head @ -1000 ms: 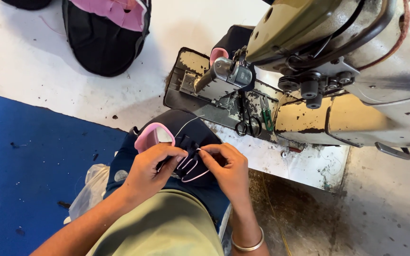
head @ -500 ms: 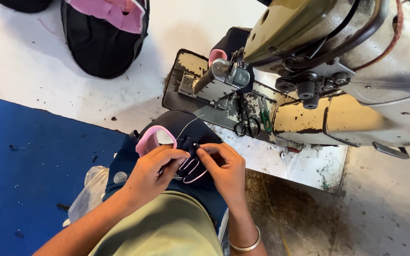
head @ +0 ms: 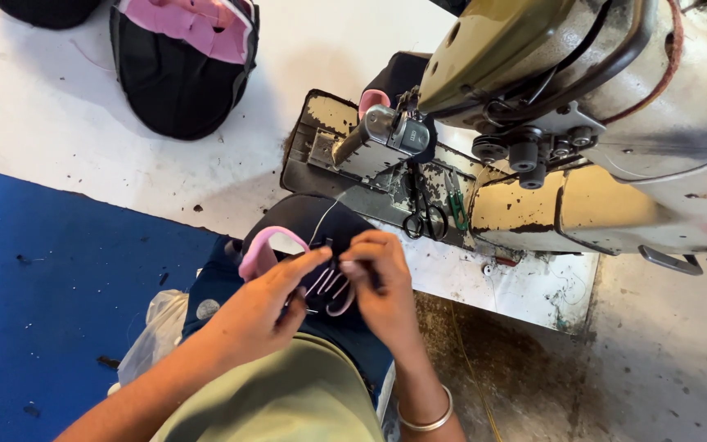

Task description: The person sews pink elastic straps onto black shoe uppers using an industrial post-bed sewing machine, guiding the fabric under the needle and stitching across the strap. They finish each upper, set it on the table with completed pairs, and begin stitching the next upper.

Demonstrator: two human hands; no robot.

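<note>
I've got both hands on the black shoe upper (head: 308, 233) in my lap, right under my fingers. My left hand (head: 267, 307) pinches its pink-trimmed edge, fingers closed on the fabric. My right hand (head: 378, 290) meets it fingertip to fingertip, closed on the same piece, a bangle (head: 425, 419) on the wrist. Just beyond my fingers sit the scissors (head: 425, 219) on the table (head: 525, 286), beneath the sewing machine (head: 599, 106). Far off to the upper left lies another black-and-pink upper (head: 177, 65).

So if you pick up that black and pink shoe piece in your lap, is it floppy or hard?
Probably floppy: the black and pink shoe piece curves softly under the left hand and right hand. Likely light, since fingertips alone pinch it. Its pink edge looks padded, so it should squash, not crack.
</note>
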